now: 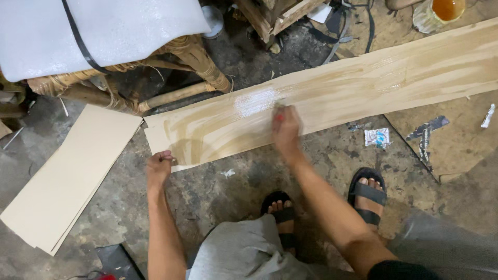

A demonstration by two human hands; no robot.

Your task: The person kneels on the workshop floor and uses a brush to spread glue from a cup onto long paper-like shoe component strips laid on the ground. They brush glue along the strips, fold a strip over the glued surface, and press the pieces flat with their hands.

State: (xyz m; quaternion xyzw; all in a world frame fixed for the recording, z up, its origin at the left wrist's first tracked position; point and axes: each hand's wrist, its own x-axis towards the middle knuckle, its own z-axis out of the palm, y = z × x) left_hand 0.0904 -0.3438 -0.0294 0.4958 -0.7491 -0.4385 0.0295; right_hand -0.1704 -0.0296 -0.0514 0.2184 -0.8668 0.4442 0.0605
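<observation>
One long pale wooden veneer sheet lies slantwise on the grey concrete floor, streaked with wet, glossy glue, and its far end runs out of the picture at the right. One stack of plain beige sheets lies on the floor to the left, its near corner just beside the veneer's end; how many sheets it holds cannot be counted. One woven rattan seat, topped with white foam wrap, is cut off at the upper left. Two feet in black sandals stand below the veneer, the left one partly hidden behind a grey-clad knee. One jar of amber liquid is cropped at the top edge. The right hand rests on the veneer's middle, blurred, its fingers curled round a small applicator that is too smeared to make out. The left hand is clenched at the veneer's lower left edge, pinching it. One small printed wrapper lies on the floor nearby.
</observation>
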